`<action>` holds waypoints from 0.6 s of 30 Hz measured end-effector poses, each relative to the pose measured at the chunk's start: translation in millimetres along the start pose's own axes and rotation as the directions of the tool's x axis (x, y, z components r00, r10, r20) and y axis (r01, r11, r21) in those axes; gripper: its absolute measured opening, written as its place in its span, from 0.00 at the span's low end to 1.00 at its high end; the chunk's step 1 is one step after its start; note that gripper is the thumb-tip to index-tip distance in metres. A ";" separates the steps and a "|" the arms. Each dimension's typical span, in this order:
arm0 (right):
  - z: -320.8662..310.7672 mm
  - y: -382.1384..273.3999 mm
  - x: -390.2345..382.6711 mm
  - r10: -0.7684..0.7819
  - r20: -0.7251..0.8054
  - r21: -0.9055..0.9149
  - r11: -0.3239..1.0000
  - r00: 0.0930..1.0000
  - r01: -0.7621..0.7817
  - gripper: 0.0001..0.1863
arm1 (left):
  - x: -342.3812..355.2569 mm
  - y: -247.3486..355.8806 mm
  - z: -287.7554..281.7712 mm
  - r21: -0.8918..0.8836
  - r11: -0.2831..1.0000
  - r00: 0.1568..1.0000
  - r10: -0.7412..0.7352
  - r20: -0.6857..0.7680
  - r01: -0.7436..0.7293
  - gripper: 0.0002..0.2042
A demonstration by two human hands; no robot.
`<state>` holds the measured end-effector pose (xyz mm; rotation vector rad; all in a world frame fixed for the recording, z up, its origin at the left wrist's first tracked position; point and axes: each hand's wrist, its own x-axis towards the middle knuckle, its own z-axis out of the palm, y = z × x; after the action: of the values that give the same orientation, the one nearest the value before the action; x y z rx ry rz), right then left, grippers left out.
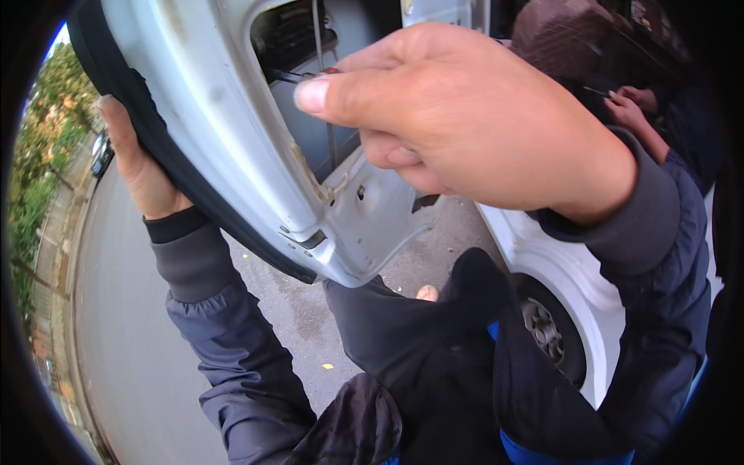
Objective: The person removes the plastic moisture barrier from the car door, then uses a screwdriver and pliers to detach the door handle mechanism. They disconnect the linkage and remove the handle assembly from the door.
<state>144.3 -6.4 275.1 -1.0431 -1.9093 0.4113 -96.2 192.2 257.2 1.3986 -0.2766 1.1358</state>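
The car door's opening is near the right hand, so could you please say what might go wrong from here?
The slim object in the right hand could slip into the opening. That hand might also scrape the metal rim. Should the left hand ease off the black edge, the door might swing.

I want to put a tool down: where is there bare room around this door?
Bare asphalt stretches between the kerb and the left sleeve; a smaller patch lies between door, knee and white car body. The door opening is crowded: the right hand covers part of it, with a rod behind.
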 end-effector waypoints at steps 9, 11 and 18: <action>-24.3 -47.7 -9.0 -0.300 0.271 -0.781 0.487 0.915 0.391 0.08 | 3.6 -0.2 -2.8 -0.083 0.995 0.997 -0.051 0.051 0.055 0.27; -18.0 -47.3 -9.0 -0.361 0.278 -0.843 0.353 0.890 0.406 0.08 | 4.7 -1.3 -4.7 -0.060 0.996 0.997 -0.063 0.032 0.065 0.27; 12.3 -35.9 -11.6 -0.293 -0.286 -0.799 0.598 0.912 -0.059 0.09 | 4.2 -3.7 1.2 -0.095 0.986 0.983 -0.121 0.136 0.134 0.28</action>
<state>119.0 -35.3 284.7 -1.4045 -1.7610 -0.7984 -90.8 193.9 258.3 1.3798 -0.3293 0.9145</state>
